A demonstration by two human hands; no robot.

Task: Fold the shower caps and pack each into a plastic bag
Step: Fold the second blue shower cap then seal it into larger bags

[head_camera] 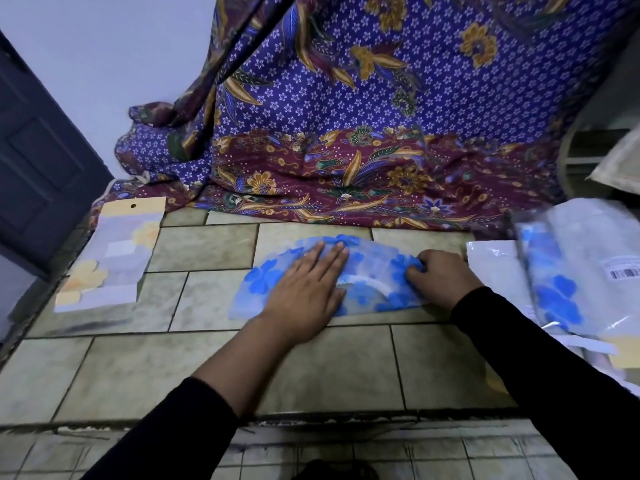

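Head view, sole camera. Shower cap [370,268], translucent with blue flowers, lies flattened into a half-round shape on the tiled counter [207,247]; all positions below are taken from it. Left hand [308,289] lies flat on the cap's left-centre, fingers straight and together, pressing it down. Right hand [440,275] is at the cap's right end, fingers curled, pinching the edge there.

Step in hand, as judged: folding, with the cap halved and a further fold being set up. The next move would call for the pinched end to be carried over toward the left hand while the flat hand holds the slippery film from sliding. The crease then needs pressing before bagging.

Just right of the cap, plastic bags [491,271] lie flat beside the right hand; whether they touch it cannot be told. Further right, a blue-flowered pack [561,299] appears already bagged, but it is blurred. A barcode label [623,273] beyond it is unreadable. Well left of the cap lies a yellow-flowered pack [114,258] with a card header. Behind the cap hangs a patterned cloth [381,133], its hem resting on the counter.

Hidden or unclear:
- the part of the cap under the left palm;
- the right fingertips, tucked into the film;
- the right-side pile, cut off by the frame edge;
- how many layers the cap now has.
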